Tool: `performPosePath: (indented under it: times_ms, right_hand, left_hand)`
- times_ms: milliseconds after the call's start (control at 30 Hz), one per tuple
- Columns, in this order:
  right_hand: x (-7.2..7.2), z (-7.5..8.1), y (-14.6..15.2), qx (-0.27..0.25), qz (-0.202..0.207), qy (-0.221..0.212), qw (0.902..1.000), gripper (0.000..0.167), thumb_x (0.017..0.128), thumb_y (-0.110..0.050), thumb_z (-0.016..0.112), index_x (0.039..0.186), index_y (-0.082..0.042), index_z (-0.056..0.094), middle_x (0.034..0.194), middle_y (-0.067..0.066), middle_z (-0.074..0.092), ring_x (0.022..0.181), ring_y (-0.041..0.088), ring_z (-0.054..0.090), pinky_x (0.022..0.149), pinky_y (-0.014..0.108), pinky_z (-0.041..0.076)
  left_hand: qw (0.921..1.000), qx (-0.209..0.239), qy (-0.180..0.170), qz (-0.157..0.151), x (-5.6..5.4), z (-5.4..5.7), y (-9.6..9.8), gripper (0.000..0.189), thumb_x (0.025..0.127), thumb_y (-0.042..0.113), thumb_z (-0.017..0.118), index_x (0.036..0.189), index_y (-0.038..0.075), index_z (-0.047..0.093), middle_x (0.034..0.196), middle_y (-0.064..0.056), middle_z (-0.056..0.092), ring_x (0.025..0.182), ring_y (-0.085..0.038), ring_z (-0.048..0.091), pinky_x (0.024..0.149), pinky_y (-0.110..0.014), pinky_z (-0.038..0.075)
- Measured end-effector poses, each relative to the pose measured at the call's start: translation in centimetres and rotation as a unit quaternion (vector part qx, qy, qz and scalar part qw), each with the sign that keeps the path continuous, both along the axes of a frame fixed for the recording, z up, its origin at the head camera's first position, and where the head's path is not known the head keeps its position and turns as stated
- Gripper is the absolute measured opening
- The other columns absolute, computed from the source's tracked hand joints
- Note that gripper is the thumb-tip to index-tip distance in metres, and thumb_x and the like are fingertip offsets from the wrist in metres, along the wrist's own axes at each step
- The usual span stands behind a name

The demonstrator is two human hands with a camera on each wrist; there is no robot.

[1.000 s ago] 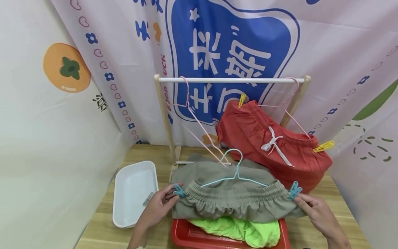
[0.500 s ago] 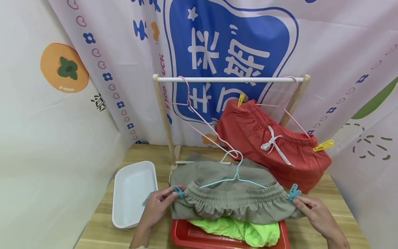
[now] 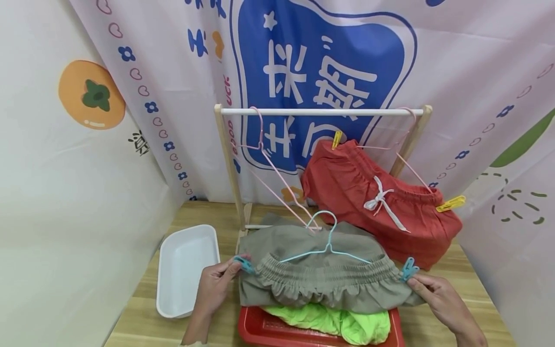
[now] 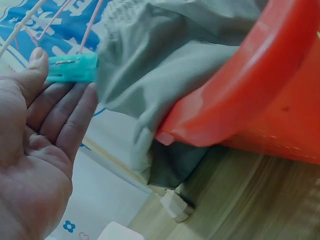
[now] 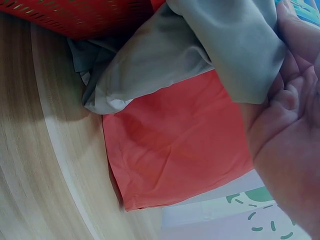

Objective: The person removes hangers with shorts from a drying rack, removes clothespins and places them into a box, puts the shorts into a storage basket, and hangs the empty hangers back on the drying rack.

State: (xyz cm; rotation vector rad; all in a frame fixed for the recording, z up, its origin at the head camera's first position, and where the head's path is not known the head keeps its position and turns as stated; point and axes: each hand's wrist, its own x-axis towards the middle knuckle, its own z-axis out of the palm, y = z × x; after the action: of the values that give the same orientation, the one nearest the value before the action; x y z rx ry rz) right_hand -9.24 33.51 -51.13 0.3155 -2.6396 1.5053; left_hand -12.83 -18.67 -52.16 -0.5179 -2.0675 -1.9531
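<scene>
Grey-green shorts (image 3: 329, 284) with a gathered waistband lie over the red basket's back edge. A light-blue hanger (image 3: 329, 248) sits inside the waistband, its hook upward. My left hand (image 3: 215, 284) pinches a blue clothespin (image 3: 244, 264) at the waistband's left end; in the left wrist view, the thumb presses this teal clothespin (image 4: 74, 68) from above with fingers beneath. At the right end stands another blue clothespin (image 3: 409, 270). Just below it, my right hand (image 3: 442, 296) grips the shorts' edge, thumb in front; some of its fingers are hidden by cloth.
Behind stands a rack (image 3: 321, 112) with a pink hanger (image 3: 282, 178) and red shorts (image 3: 373, 207) held by yellow clothespins. A white basin (image 3: 188, 270) is at left. Bright-green cloth (image 3: 334, 320) lies in the red basket (image 3: 251, 327).
My left hand has shifted slightly left, and its clothespin has tipped flatter. The bare pink hanger swung right, then back left. The right hand stays nearly still.
</scene>
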Motion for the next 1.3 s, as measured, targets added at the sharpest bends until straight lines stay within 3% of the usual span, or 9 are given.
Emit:
performPosePath:
  times_ms: [233,433,633,800,867,967,1067,1200,1300]
  right_hand:
    - [0.1,0.0,0.0,0.004,-0.005,-0.009,0.9999,0.017,0.104,-0.003,0.059,0.107,0.001,0.076,0.102,-0.007,0.072,0.097,-0.002,0.061,0.078,0.015,0.052]
    - [0.2,0.0,0.0,0.003,-0.013,-0.023,0.9997,0.019,0.105,-0.005,0.059,0.109,0.002,0.076,0.105,-0.007,0.072,0.099,-0.004,0.061,0.079,0.015,0.052]
    - [0.2,-0.1,0.0,0.015,-0.018,-0.021,0.9995,0.017,0.105,-0.007,0.060,0.103,-0.002,0.076,0.097,-0.006,0.070,0.092,-0.001,0.060,0.076,0.016,0.052]
    - [0.2,-0.1,0.1,0.014,-0.015,-0.024,0.9995,0.017,0.105,-0.007,0.060,0.100,-0.003,0.075,0.094,-0.005,0.069,0.089,0.000,0.059,0.074,0.018,0.052]
    - [0.1,-0.1,0.1,0.011,-0.013,-0.024,0.9996,0.017,0.105,-0.007,0.060,0.101,-0.002,0.076,0.096,-0.005,0.070,0.090,0.000,0.059,0.074,0.017,0.052]
    - [0.1,-0.1,0.2,0.010,-0.011,-0.020,0.9997,0.017,0.105,-0.006,0.060,0.103,-0.001,0.076,0.098,-0.006,0.071,0.092,-0.001,0.060,0.076,0.017,0.052]
    - [0.1,-0.1,0.2,0.012,-0.013,-0.017,0.9997,0.017,0.104,-0.005,0.060,0.106,0.001,0.076,0.102,-0.007,0.072,0.096,-0.004,0.061,0.077,0.016,0.053]
    - [0.1,-0.1,0.1,0.013,-0.018,-0.020,0.9996,0.019,0.104,-0.005,0.060,0.110,0.004,0.076,0.106,-0.009,0.072,0.099,-0.006,0.060,0.078,0.015,0.053]
    - [0.0,-0.1,0.0,0.011,-0.020,-0.022,0.9995,0.020,0.104,-0.004,0.060,0.112,0.006,0.075,0.108,-0.010,0.072,0.101,-0.007,0.060,0.079,0.015,0.053]
  left_hand:
    - [0.9986,0.038,-0.007,0.038,0.0,0.1,-1.8,0.021,0.103,-0.009,0.053,0.115,-0.020,0.066,0.116,-0.027,0.070,0.106,-0.019,0.072,0.087,-0.038,0.057]
    - [0.9890,0.044,-0.052,0.131,0.5,-0.5,-3.8,0.025,0.103,-0.005,0.057,0.121,-0.021,0.062,0.114,-0.022,0.071,0.101,-0.013,0.073,0.086,-0.030,0.056]
    - [0.9665,-0.039,-0.093,0.236,1.1,-1.3,-5.6,0.029,0.101,0.005,0.067,0.125,-0.011,0.066,0.115,-0.022,0.071,0.094,0.003,0.070,0.084,-0.015,0.054]
    - [0.9465,-0.121,-0.143,0.263,1.4,-1.8,-6.7,0.039,0.101,0.015,0.069,0.133,-0.006,0.063,0.120,-0.021,0.070,0.094,0.011,0.063,0.085,-0.008,0.048]
    - [0.9388,-0.151,-0.155,0.268,1.4,-2.1,-7.0,0.041,0.101,0.016,0.069,0.135,-0.006,0.062,0.120,-0.021,0.071,0.097,0.006,0.065,0.085,-0.006,0.047]
    - [0.9275,-0.187,-0.160,0.281,1.4,-2.6,-7.3,0.041,0.100,0.014,0.070,0.134,-0.008,0.061,0.119,-0.024,0.070,0.102,-0.016,0.072,0.082,-0.003,0.045]
    - [0.9195,-0.207,-0.162,0.293,1.4,-2.8,-7.4,0.042,0.100,0.012,0.069,0.135,-0.010,0.059,0.119,-0.028,0.068,0.109,-0.038,0.070,0.083,-0.003,0.044]
    - [0.9123,-0.234,-0.159,0.296,1.7,-3.0,-7.4,0.047,0.099,0.012,0.069,0.139,-0.010,0.055,0.126,-0.032,0.064,0.116,-0.047,0.063,0.097,-0.029,0.052]
    - [0.9022,-0.272,-0.143,0.303,1.7,-3.1,-7.2,0.049,0.099,0.016,0.069,0.140,-0.007,0.055,0.132,-0.032,0.060,0.121,-0.052,0.058,0.104,-0.055,0.046]
